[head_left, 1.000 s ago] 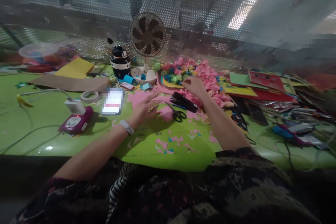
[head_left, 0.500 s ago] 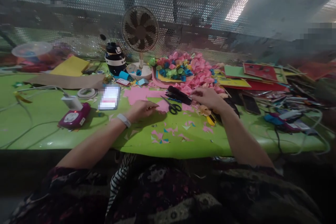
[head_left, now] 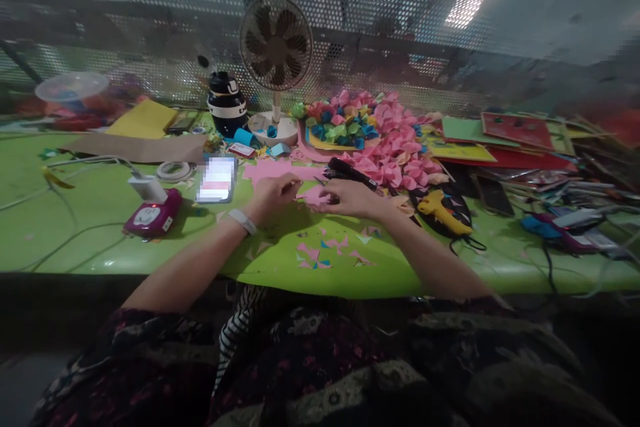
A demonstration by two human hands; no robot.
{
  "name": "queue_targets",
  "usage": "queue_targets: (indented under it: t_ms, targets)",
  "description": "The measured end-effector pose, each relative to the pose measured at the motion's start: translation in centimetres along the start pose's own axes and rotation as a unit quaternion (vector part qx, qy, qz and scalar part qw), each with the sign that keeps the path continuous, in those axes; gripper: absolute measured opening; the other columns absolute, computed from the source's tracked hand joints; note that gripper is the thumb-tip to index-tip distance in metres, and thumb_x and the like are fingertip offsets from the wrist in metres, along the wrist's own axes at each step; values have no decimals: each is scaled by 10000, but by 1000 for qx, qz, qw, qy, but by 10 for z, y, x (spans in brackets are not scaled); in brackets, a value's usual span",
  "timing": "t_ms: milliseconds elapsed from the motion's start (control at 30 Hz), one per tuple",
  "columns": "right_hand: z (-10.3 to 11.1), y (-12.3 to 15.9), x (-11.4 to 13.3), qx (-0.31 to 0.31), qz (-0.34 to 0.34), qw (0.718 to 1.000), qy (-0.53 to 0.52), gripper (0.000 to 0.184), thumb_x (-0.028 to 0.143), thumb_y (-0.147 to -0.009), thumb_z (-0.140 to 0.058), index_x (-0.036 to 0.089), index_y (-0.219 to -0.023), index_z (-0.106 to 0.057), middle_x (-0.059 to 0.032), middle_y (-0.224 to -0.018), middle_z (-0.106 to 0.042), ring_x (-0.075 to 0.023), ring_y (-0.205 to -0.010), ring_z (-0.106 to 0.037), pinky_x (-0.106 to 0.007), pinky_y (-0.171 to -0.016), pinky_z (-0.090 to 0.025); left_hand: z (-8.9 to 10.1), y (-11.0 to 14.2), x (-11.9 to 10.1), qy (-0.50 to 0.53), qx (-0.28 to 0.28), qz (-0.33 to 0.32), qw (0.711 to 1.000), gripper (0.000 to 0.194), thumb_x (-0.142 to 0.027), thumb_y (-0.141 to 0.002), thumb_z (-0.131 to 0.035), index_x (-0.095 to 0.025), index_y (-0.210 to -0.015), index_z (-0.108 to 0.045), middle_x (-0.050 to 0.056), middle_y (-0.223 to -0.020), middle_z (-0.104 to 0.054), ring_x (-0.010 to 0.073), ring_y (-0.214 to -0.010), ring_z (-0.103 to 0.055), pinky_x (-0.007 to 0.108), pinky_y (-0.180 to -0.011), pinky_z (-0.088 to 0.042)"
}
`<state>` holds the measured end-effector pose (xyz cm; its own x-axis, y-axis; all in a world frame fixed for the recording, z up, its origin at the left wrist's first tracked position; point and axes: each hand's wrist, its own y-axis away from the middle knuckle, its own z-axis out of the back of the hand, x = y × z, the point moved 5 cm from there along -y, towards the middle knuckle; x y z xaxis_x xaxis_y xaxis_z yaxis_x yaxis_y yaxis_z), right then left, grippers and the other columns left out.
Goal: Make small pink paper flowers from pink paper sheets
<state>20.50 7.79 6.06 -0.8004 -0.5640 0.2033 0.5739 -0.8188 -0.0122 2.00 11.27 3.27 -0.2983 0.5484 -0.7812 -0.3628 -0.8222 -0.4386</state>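
Note:
My left hand [head_left: 273,195] lies on the green table [head_left: 75,233] with its fingers curled, pinching the edge of a small pink paper piece [head_left: 313,195]. Coming in from the right, my right hand [head_left: 353,200] meets that same piece with its fingers closed. A dark bit that looks like a scissors handle shows under those fingers; what they grip is hidden. Just behind both hands lie a larger pink sheet [head_left: 270,170] and a long black tool [head_left: 353,173].
Pink paper flowers [head_left: 400,157] are heaped behind the hands, with a yellow glue gun [head_left: 443,209] to the right. A fan [head_left: 276,47], black bottle [head_left: 226,107], phone [head_left: 216,180], magenta device [head_left: 150,219] and tape roll [head_left: 173,170] stand left. Cardstock [head_left: 500,147] and cables fill the right. Paper scraps [head_left: 325,255] lie near the front edge.
My right hand drew back from the flower pile to the black tool, then down onto the pink piece and scissors. My left hand's fingers closed from spread to curled.

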Motion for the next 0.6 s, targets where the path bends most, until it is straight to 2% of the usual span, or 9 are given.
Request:
queue_targets:
  t_ms: [67, 167, 267, 367, 467, 533, 600]
  targets:
    - [-4, -5, 6, 18, 4, 999, 33, 337, 482, -926, -547, 179, -875, -686, -87, -914, -690, -196, -802, -596, -272, -630, -358, 7, -3, 2, 32, -38, 8, 999, 294, -483, -858, -633, -198, -929, -644, 23, -678, -680, 147, -619, -663, 227, -571, -488]
    - [-9, -9, 12, 39, 2, 995, 91, 291, 402, -904, -561, 162, -784, -674, -103, -856, -679, -192, -721, -576, -293, -569, -310, 13, -7, 5, 93, -63, 16, 994, 346, -519, -862, -619, -182, -940, -609, 27, -688, -676, 149, -605, -680, 242, -578, -543]
    - [-16, -12, 16, 42, -4, 991, 124, 164, 294, -828, -625, 149, -829, -702, -132, -903, -702, -227, -756, -614, -311, -558, -324, 13, -9, 12, 111, -62, 22, 992, 330, -494, -850, -642, -170, -911, -624, 31, -678, -676, 147, -590, -679, 251, -579, -563]
    - [-21, -14, 15, 13, -42, 988, 147, 207, 197, -873, -543, 119, -941, -723, -175, -987, -722, -258, -842, -656, -319, -609, -387, 10, -9, 20, 103, -51, 29, 993, 306, -469, -848, -656, -168, -905, -652, 37, -687, -687, 147, -604, -686, 247, -585, -562]
    - [-20, -13, 6, -4, -77, 989, 129, 250, 180, -911, -493, 122, -966, -730, -163, -1009, -737, -254, -878, -672, -311, -659, -425, 7, -8, 22, 103, -39, 47, 993, 323, -481, -819, -696, -162, -864, -669, 50, -695, -703, 156, -607, -692, 254, -586, -568]
    - [-12, -10, -1, -39, -79, 992, 93, 274, 218, -943, -474, 142, -940, -737, -136, -972, -744, -242, -863, -672, -309, -690, -442, 4, -8, 21, 135, -10, 98, 986, 372, -523, -802, -713, -153, -806, -671, 69, -700, -716, 160, -593, -692, 258, -567, -569]
    - [1, -5, -5, -114, -61, 990, 52, 292, 257, -961, -468, 156, -943, -742, -127, -968, -741, -240, -880, -668, -318, -741, -463, -3, -5, 23, 200, 43, 190, 960, 474, -615, -812, -672, -144, -757, -676, 106, -713, -734, 176, -590, -700, 272, -559, -576]
